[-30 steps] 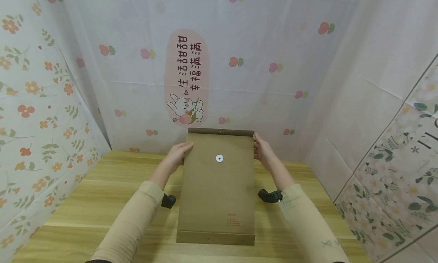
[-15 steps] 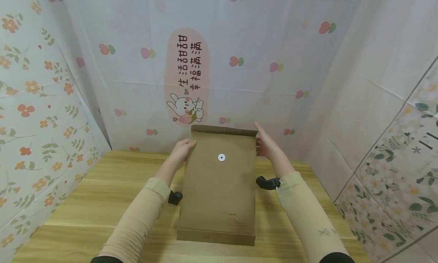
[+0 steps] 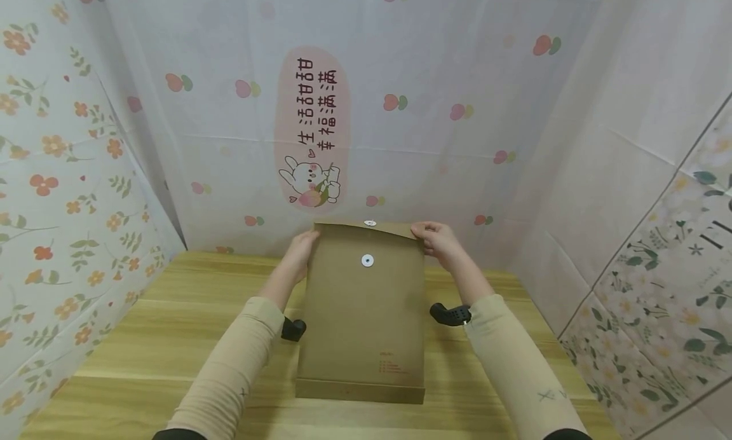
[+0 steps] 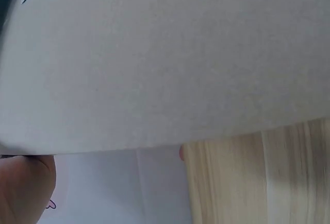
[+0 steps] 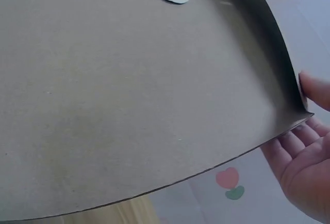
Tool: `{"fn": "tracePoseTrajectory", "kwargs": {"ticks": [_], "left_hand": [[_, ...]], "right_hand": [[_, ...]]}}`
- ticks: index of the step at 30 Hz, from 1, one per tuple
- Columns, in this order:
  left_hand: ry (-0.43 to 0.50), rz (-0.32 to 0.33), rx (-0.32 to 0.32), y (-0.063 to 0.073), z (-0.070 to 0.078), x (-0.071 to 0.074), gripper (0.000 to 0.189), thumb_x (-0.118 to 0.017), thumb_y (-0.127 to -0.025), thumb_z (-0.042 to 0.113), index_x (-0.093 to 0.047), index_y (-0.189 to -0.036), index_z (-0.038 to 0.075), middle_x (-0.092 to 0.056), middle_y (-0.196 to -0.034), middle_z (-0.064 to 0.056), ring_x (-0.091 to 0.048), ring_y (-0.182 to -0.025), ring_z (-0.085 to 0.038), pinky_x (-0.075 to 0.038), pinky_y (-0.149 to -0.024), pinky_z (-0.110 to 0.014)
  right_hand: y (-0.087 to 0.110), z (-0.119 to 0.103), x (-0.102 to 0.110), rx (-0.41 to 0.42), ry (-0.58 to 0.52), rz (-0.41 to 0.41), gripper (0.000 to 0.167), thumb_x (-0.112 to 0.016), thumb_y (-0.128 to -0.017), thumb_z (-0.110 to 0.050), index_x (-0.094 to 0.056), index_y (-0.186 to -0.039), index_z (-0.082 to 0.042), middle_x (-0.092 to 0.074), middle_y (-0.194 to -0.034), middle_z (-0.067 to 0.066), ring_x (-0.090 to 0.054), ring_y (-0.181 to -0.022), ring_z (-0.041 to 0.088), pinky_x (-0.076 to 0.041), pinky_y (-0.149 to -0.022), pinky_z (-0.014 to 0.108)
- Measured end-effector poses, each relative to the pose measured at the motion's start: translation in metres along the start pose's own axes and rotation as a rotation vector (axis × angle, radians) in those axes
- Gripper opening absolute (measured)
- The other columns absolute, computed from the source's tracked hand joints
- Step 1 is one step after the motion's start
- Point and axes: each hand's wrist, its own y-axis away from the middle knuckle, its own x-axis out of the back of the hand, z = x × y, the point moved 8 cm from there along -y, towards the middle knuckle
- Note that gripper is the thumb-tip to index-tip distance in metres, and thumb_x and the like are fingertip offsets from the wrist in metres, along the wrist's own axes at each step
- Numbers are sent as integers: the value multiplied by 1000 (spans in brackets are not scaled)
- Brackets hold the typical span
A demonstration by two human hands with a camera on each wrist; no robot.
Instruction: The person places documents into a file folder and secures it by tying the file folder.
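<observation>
A brown paper document envelope (image 3: 363,319) lies lengthwise before me, its far end raised off the table. One white button disc (image 3: 367,261) sits on its face. Another white disc (image 3: 370,223) shows on the far flap (image 3: 394,228), which is partly folded over towards me. My left hand (image 3: 297,255) grips the left edge near the far corner, thumb on top. At the far right corner my right hand (image 3: 443,244) pinches the flap, and the right wrist view has its thumb against the flap's outer side and fingers (image 5: 294,144) under the edge. The left fingers below are hidden.
The envelope's near end, with a folded strip (image 3: 360,391), is over the wooden table (image 3: 189,338). A patterned cloth (image 3: 434,154) hangs close behind the far edge. Black wrist cameras (image 3: 450,314) stick out on both sides of the envelope.
The far flap was standing up and now bends over towards me, bringing its white disc into view. My right hand has gone from straight fingers beside the corner to pinching the flap.
</observation>
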Motion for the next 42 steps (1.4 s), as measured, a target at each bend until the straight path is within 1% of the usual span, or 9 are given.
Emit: {"fn": "tracePoseTrajectory", "kwargs": {"ticks": [3,6,11,16,19,23,32,38,42], "left_hand": [[27,-24,36,1,1,0,72,-25,-100,54,-3,-154,12,1,-160,-10,1,-144,-30,1,-112,-53],[25,-70,27,1,6,-4,78,-17,-95,65,0,-155,18,2,-160,-7,1,-144,-28,1,-113,-53],[-39,-44,10,1,11,-4,71,-41,-97,53,-32,-145,1,-44,-138,-19,-50,-115,-30,-37,-103,-46],[-205,15,-23,2,14,0,42,-59,-96,31,-53,-123,-1,-62,-95,-9,-60,-76,-16,-52,-80,-37],[-226,34,-70,2,15,0,34,-59,-96,26,-55,-119,0,-62,-87,-3,-59,-71,-13,-53,-73,-33],[-197,53,-122,3,15,-4,32,-59,-96,21,-55,-120,-1,-64,-89,-6,-61,-68,-13,-55,-69,-32],[-198,42,-219,5,14,-23,43,-58,-96,19,-50,-136,4,-60,-123,-18,-62,-96,-27,-49,-90,-41],[-186,5,-263,12,22,-35,48,-57,-97,15,-43,-142,3,-52,-136,-16,-56,-111,-30,-42,-99,-42],[-172,11,-260,11,21,-34,43,-57,-97,15,-48,-137,3,-58,-126,-18,-61,-99,-28,-48,-92,-41]], "right_hand": [[1,-2,-1,53,20,16,47,-60,-96,-16,-45,-137,3,-52,-125,15,-53,-115,30,-43,-98,43],[2,-3,-1,93,33,46,47,-63,-93,-10,-48,-136,1,-50,-87,1,-55,-96,18,-46,-92,38],[3,-3,-1,142,24,72,48,-63,-91,-2,-47,-136,1,-20,-61,-4,-38,-68,10,-43,-74,27],[4,-8,-2,181,74,73,47,-62,-91,-1,-48,-136,-2,-35,-72,-2,-38,-70,12,-42,-73,29],[5,-14,-5,211,174,69,44,-61,-92,-2,-51,-135,-5,-55,-106,8,-50,-96,19,-44,-86,36],[5,-30,-15,261,410,80,32,-58,-96,-14,-61,-126,-6,-52,-132,13,-48,-121,29,-41,-98,46],[2,-57,-51,289,946,145,50,-49,-95,-53,-71,-114,-13,-65,-118,8,-51,-118,31,-20,-110,48],[3,-62,-62,288,871,146,38,-56,-95,-44,-74,-103,-11,-69,-109,6,-55,-112,29,-16,-111,51],[4,-63,-61,299,676,168,29,-60,-95,-33,-74,-100,-8,-70,-104,6,-57,-109,26,-28,-107,46]]}}
